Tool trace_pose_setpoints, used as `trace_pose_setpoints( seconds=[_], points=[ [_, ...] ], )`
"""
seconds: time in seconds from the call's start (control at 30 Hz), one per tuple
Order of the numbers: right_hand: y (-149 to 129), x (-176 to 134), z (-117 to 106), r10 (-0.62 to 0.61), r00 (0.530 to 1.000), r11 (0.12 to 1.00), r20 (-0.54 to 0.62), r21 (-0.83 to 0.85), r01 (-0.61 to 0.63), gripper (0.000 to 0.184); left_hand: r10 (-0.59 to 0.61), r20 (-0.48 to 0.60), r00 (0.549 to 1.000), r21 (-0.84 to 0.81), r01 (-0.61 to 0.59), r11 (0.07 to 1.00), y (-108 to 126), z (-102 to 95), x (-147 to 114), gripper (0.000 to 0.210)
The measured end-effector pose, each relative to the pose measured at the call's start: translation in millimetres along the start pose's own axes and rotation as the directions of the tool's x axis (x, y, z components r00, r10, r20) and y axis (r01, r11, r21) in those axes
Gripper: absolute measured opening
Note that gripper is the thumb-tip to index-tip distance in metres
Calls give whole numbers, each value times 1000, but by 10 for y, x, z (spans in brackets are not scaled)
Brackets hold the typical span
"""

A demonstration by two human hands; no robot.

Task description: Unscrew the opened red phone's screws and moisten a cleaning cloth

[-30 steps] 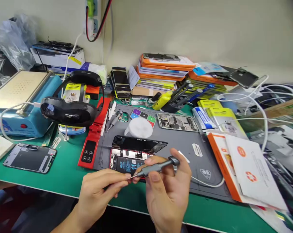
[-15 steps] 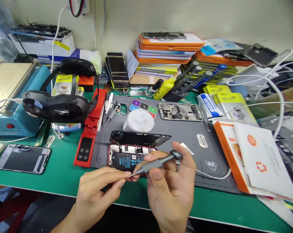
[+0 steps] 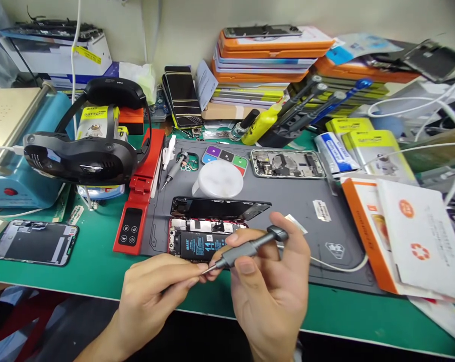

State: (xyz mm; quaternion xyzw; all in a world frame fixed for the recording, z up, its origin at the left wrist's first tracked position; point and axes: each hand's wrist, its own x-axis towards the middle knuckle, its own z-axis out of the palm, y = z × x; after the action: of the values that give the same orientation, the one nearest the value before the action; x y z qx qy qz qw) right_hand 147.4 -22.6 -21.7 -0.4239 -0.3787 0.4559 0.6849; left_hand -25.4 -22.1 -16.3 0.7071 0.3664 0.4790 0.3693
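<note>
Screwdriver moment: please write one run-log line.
right hand: holds screwdriver | left hand: pinches its tip | opened phone: on mat

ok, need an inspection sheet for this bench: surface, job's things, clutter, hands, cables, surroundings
Surface: green bench, grey mat on it.
Job's things: grey screwdriver; opened phone, battery showing, screen propped behind.
Clutter: headset, red stand, box stack, another phone.
Hands: right hand grips the screwdriver; left hand pinches at its tip.
Cables: white cable across the mat.
Surroundings: pale wall.
</note>
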Motion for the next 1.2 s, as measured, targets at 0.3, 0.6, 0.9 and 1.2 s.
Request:
trace_pose_setpoints(
  seconds=[0.3,0.6,0.9,1.2],
  points=[
    [-38,-8,-12,34,999,999,-2,42,-34,45,20,-7,1000,23,-20,1000,11,7,31,16],
    [-58,-4,-7,70,997,996,21,49,-71,44,5,6,1000,8,-5,1000,2,7,60,16],
    [-79,-1,-14,97,995,993,15,73,-97,44,5,57,998,8,-6,1000,-5,-11,23,14],
    [-72,2,7,77,997,995,19,63,-78,46,6,57,998,-11,-6,1000,-31,-9,26,16]
  ],
)
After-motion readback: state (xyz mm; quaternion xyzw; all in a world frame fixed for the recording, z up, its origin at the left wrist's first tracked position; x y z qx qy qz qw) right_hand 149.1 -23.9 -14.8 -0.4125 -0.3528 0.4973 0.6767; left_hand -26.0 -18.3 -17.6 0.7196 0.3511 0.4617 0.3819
